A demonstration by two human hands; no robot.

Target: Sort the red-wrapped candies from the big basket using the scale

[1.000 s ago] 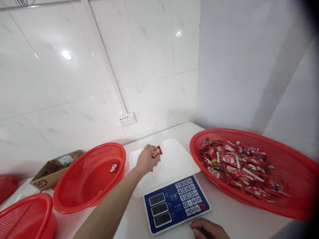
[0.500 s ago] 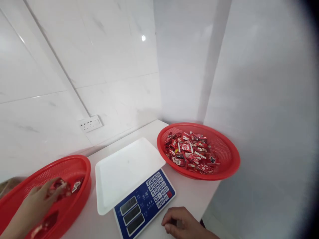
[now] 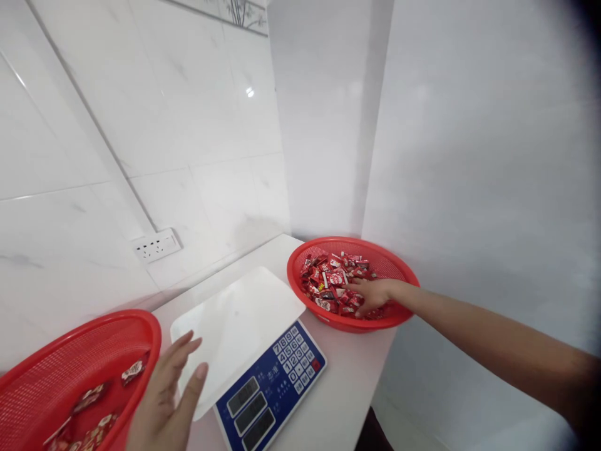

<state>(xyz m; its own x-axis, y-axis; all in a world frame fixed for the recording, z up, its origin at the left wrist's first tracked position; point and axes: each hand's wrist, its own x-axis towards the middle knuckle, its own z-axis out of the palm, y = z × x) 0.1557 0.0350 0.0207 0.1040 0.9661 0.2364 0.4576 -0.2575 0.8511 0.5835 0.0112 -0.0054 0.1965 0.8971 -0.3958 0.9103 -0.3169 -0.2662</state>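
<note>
Beside the left red basket [image 3: 113, 326], my left hand [image 3: 166, 394] hovers near the scale's white tray [image 3: 239, 326] with fingers apart and nothing in them. A few wrapped candies [image 3: 89, 398] lie in that basket. My right hand [image 3: 373, 295] reaches into the right red basket [image 3: 406, 269], its fingers spread over a heap of red wrapped candies [image 3: 335, 279]. Its fingertips touch the heap; no candy is visibly gripped. Between the baskets stands the scale, with a blue keypad panel [image 3: 272, 388] facing me and nothing on its tray.
The white table [image 3: 342, 369] ends in an edge at the right. Tiled wall [image 3: 211, 188] rises behind it, with a power socket [image 3: 157, 245] at the left. A grey-white panel [image 3: 469, 188] stands on the right.
My left hand has left the left basket, let go of the candies and moved right. My right hand has gone from the table in front of the scale into the right basket. The view has shifted.
</note>
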